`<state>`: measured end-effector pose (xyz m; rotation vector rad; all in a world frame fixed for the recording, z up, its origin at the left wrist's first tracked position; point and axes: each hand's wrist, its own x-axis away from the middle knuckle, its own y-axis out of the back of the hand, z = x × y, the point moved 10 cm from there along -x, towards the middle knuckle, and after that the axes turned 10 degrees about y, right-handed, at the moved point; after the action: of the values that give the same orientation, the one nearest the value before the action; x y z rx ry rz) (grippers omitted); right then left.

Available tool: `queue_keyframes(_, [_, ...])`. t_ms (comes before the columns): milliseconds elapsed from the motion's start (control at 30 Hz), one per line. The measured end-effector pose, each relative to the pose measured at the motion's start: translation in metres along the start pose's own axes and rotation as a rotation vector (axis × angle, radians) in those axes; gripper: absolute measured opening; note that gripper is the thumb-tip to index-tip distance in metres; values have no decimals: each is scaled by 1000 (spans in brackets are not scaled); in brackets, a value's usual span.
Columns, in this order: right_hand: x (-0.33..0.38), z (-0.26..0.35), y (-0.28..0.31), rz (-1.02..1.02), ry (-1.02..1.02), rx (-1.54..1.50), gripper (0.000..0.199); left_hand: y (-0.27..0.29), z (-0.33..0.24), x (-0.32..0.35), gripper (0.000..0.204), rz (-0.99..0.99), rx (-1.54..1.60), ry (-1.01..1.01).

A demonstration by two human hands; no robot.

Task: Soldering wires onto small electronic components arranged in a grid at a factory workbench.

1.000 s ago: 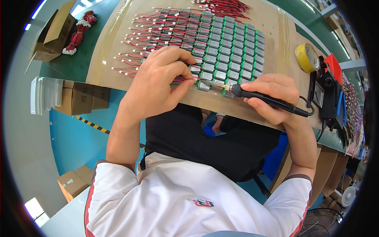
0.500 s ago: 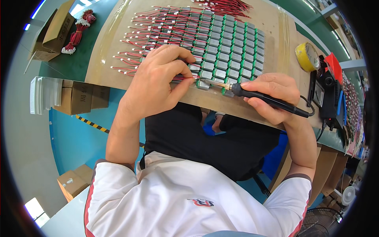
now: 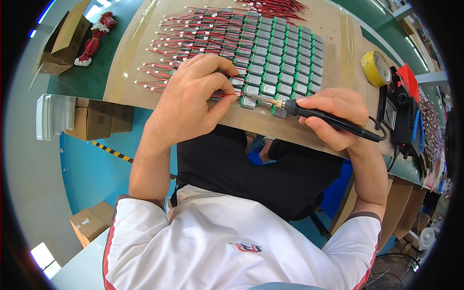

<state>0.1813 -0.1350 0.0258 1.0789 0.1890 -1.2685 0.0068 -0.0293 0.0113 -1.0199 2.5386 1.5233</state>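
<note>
With thumb and forefinger pinched together, my left hand (image 3: 193,96) holds a red wire (image 3: 222,96) at the near edge of a grid of small grey battery cells (image 3: 275,60) with green circuit strips. My right hand (image 3: 343,111) grips a soldering iron (image 3: 321,117) by its black handle, pointing left. Its tip is close to the wire end, over the green strip of a near cell (image 3: 248,103); whether they touch I cannot tell. Red and black leads with white plugs (image 3: 193,35) run leftward from many of the cells.
More red wires (image 3: 278,8) lie at the far edge of the brown board (image 3: 130,72). Right of the cells are a yellow tape roll (image 3: 376,69) and a black soldering station (image 3: 405,118) with the iron's cord. An open carton (image 3: 70,38) and a wire bundle (image 3: 93,44) stand at far left.
The soldering iron and my right hand have shifted very slightly right. My left hand keeps its pinch on the wire, almost unmoved.
</note>
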Motion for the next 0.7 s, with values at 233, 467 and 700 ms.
queue_keyframes(233, [-4, 2, 3, 7, -3, 24, 27, 3, -2, -4, 13, 12, -2, 11])
queue_keyframes(467, [10, -3, 5, -127, 29, -49, 23, -1, -6, -6, 15, 19, 31, 70])
queue_keyframes(700, [11, 1, 1, -178, 115, -110, 22, 0, -5, 2, 17, 17, 32, 92])
